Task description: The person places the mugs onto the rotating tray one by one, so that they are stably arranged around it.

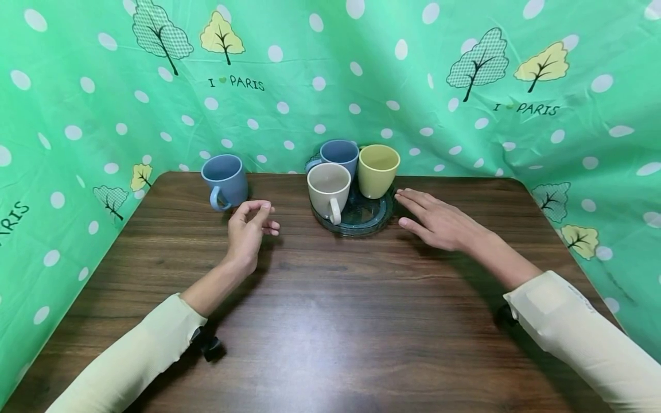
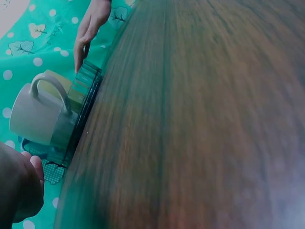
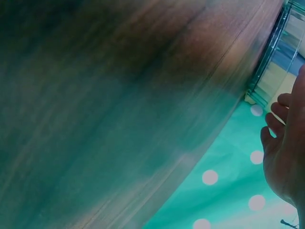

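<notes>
A round clear glass tray (image 1: 361, 226) stands at the back of the table, with a white mug (image 1: 329, 186), a blue mug (image 1: 339, 151) and a yellow mug (image 1: 378, 172) upright in it. My right hand (image 1: 439, 221) is beside the tray's right rim, its fingers extended; whether the fingertips touch the glass is unclear. A second blue mug (image 1: 225, 180) stands outside the tray, at the back left. Just in front and to the right of that mug is my left hand (image 1: 248, 235), its fingers loosely bent and nothing held. The left wrist view shows the white mug's handle (image 2: 51, 86).
The dark wooden table (image 1: 330, 321) ends at its back edge just behind the mugs. A green dotted curtain (image 1: 330, 86) hangs behind and along both sides. Black wrist devices (image 1: 210, 346) show under the pale sleeves (image 1: 134, 350).
</notes>
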`<state>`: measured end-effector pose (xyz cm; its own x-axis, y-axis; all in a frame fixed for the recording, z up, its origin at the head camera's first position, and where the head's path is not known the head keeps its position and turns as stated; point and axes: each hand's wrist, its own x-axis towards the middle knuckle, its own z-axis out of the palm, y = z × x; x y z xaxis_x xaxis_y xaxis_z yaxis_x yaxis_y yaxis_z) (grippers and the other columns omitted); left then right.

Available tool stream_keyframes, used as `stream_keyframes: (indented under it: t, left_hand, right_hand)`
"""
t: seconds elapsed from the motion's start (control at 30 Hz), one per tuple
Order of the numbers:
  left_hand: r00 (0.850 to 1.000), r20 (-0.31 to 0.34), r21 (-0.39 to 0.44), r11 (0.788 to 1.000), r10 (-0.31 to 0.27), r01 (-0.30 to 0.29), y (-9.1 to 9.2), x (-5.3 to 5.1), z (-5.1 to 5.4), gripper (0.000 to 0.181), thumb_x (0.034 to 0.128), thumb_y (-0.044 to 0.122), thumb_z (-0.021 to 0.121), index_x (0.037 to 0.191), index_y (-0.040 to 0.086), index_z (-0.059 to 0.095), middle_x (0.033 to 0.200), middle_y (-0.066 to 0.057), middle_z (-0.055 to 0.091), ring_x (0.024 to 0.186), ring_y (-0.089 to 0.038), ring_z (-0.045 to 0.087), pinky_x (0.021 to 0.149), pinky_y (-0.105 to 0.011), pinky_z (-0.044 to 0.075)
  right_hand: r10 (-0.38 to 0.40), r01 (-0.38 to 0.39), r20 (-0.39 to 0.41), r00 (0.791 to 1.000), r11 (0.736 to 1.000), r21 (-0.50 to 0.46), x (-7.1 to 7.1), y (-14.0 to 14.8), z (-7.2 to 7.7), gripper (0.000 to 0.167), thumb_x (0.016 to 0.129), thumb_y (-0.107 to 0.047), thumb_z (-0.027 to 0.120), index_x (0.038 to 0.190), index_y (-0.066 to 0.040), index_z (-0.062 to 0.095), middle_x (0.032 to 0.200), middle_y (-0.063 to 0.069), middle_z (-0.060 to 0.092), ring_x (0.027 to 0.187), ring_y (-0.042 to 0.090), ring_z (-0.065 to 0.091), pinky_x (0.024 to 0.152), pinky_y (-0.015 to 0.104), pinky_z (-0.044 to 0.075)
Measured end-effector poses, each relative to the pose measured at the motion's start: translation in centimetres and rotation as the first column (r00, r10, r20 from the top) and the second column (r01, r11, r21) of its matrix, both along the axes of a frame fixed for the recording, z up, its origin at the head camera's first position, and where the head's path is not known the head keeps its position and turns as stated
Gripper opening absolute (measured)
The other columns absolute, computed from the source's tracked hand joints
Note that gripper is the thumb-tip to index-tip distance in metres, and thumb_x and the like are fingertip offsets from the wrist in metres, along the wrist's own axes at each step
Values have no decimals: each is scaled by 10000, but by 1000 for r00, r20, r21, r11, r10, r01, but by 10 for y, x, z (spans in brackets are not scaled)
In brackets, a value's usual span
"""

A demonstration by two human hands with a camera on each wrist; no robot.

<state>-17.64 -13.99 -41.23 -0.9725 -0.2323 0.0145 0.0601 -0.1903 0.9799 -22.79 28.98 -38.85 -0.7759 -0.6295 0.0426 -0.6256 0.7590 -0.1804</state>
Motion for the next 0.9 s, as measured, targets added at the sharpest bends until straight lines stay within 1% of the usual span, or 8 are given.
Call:
stream_keyframes:
  t: [0.1,0.3,0.63,0.77,0.9]
  left_hand:
    - [1000,10,-15,1000,0,0,-5,1,-2,78,1168,165,638,1171,88,649,992,50,733,695,-88,726,671,-231,644]
    - [1000,17,-9,1000,13,-13,-15,0,-5,80,1167,185,645,1155,105,648,1040,-12,737,699,-75,729,672,-218,640]
    - [1000,19,-24,999,24,-24,-26,0,-5,87,1173,188,631,1167,102,639,997,34,721,698,-74,723,674,-209,635]
    - [999,24,-32,999,28,-27,-29,0,-6,92,1173,185,630,1176,94,640,980,62,723,702,-72,721,676,-208,633]
    - [999,36,-35,999,39,-37,-34,1,-7,74,1173,186,628,1163,114,636,986,62,730,710,-65,722,677,-207,632]
  right_hand:
    - [-8,8,14,1000,1000,4,-2,0,-1,652,1214,-368,510,1765,-57,354,1853,204,318,1730,431,291,1385,659,308]
    - [-11,11,26,1000,1000,4,-5,1,-3,658,1216,-377,503,1764,-47,349,1859,200,305,1731,434,288,1380,666,312]
    - [-10,10,43,999,1000,12,-5,1,-3,666,1219,-386,496,1778,-69,323,1872,182,283,1734,429,285,1373,662,329]
    - [-13,12,50,999,1000,21,-6,1,-4,671,1221,-393,490,1781,-69,313,1876,178,271,1740,426,274,1378,658,323]
    - [-11,9,59,998,1000,27,-7,0,-4,685,1222,-409,483,1782,-58,302,1883,175,251,1746,425,260,1388,654,308]
